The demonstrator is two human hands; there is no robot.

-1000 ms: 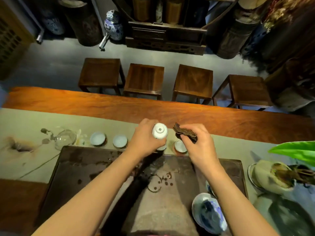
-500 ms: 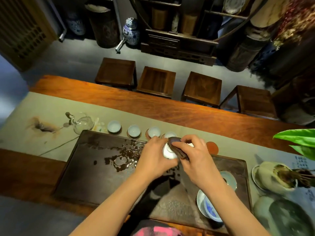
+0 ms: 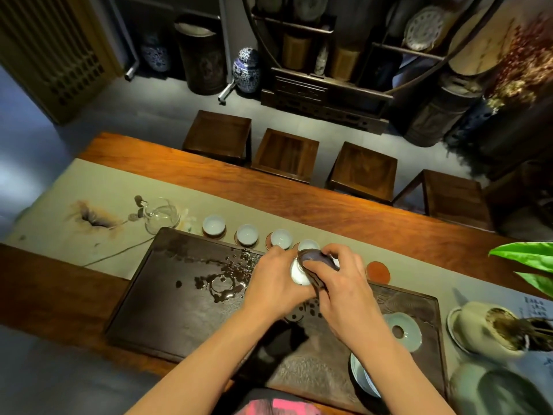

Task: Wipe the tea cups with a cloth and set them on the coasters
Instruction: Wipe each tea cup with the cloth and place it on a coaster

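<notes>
only blurred, unreadable writing (image 3: 537,308) shows beside the pot (image 3: 478,327).

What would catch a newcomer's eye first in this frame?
First, the two hands at the centre: the left hand holds a white cup while the right hand rubs a dark cloth over it, above the wet dark tray. Behind them, a row of white cups stands on coasters along the table runner, and one bare orange coaster waits at the right end.
</notes>
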